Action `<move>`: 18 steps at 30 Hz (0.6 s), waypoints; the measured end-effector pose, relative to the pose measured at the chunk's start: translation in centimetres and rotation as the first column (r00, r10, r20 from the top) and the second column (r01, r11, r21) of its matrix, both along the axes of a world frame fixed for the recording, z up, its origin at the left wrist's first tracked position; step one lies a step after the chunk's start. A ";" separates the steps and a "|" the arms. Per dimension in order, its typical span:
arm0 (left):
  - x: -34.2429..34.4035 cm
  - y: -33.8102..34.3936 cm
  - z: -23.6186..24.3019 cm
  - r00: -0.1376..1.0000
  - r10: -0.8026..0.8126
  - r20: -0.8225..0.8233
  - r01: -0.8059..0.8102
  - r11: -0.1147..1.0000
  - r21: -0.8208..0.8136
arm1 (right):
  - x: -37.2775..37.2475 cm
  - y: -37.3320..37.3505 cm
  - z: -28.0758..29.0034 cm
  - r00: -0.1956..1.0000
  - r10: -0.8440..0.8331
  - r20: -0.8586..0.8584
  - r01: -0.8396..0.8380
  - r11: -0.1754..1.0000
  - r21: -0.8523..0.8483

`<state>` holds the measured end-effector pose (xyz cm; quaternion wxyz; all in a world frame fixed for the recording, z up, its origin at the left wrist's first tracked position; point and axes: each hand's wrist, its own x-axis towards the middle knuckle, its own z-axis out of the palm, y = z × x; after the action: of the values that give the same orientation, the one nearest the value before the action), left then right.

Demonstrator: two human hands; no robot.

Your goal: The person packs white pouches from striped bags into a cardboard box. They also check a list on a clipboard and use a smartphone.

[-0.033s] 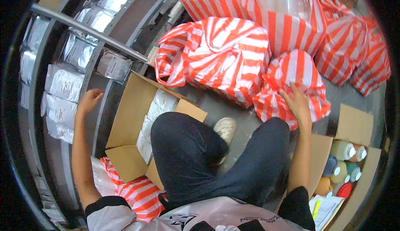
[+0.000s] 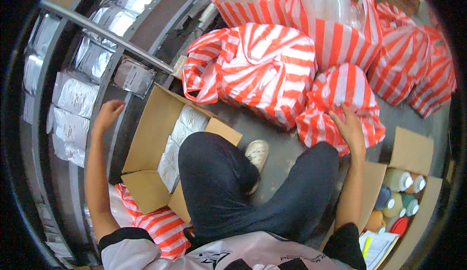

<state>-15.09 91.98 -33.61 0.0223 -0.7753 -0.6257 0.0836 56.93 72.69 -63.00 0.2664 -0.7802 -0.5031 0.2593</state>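
Note:
My left hand (image 2: 108, 115) hovers between the shelf of white packets (image 2: 78, 95) and an opened cardboard box (image 2: 146, 129); its fingers are curled in, and nothing shows in them. Inside that box lie several white plastic packets (image 2: 170, 153). On the other side, my right hand (image 2: 349, 126) is open with fingers apart, over the near side of a small red-and-white striped bag (image 2: 335, 87). Whether the fingers touch the bag I cannot tell. Beside it stands a larger knotted striped bag (image 2: 262, 65).
More striped bags (image 2: 399, 56) line the far right, one holding clear plastic rolls (image 2: 326, 2). At the lower right, a carton (image 2: 428, 216) holds several capped bottles (image 2: 398, 178) and papers (image 2: 379, 245). Another striped bag (image 2: 163, 231) lies near my left elbow. A metal rail (image 2: 104, 36) edges the shelves.
The fingers of my left hand have curled in more tightly. My right hand stays by the small striped bag, a touch lower in view. My shoe has shifted slightly left.

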 end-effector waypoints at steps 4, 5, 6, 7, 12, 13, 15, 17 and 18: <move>5.2 5.2 -9.6 0.931 -0.165 0.327 0.107 0.976 0.188 | 1.5 -1.5 1.4 0.998 -0.019 0.054 0.014 0.997 0.081; 9.2 6.9 -12.0 0.902 -0.268 0.338 0.203 0.955 0.217 | 2.7 -2.1 1.9 0.995 -0.047 0.089 0.037 0.993 0.115; 13.1 8.8 -14.1 0.877 -0.338 0.341 0.281 0.937 0.207 | 3.4 -2.1 2.3 0.990 -0.073 0.117 0.054 0.987 0.154; 16.5 10.3 -15.8 0.821 -0.449 0.353 0.407 0.893 0.190 | 3.0 -2.1 3.0 0.992 -0.085 0.097 0.066 0.981 0.184; 22.7 19.0 -23.4 0.800 -0.540 0.262 0.591 0.783 -0.192 | -8.1 1.0 4.1 0.928 -0.001 -0.372 0.080 0.977 0.195; 22.7 20.6 -25.9 0.826 -0.525 0.206 0.562 0.794 -0.232 | -10.9 1.7 3.9 0.924 0.117 -0.363 -0.049 0.980 0.191; 23.5 24.2 -29.7 0.853 -0.512 0.098 0.518 0.808 -0.280 | -15.4 3.0 3.2 0.890 0.314 -0.331 -0.250 0.943 0.221; 25.1 26.8 -32.6 0.752 -0.606 0.258 0.659 0.680 -0.322 | -17.4 2.9 1.6 0.848 0.434 -0.305 -0.381 0.898 0.220; 25.7 27.8 -34.1 0.692 -0.638 0.336 0.721 0.607 -0.333 | -17.9 2.6 1.0 0.822 0.480 -0.307 -0.438 0.877 0.200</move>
<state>10.65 119.76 -67.67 -0.1811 -0.9425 -0.2455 0.1363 39.04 75.32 -62.00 0.3271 -0.5601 -0.6357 0.4186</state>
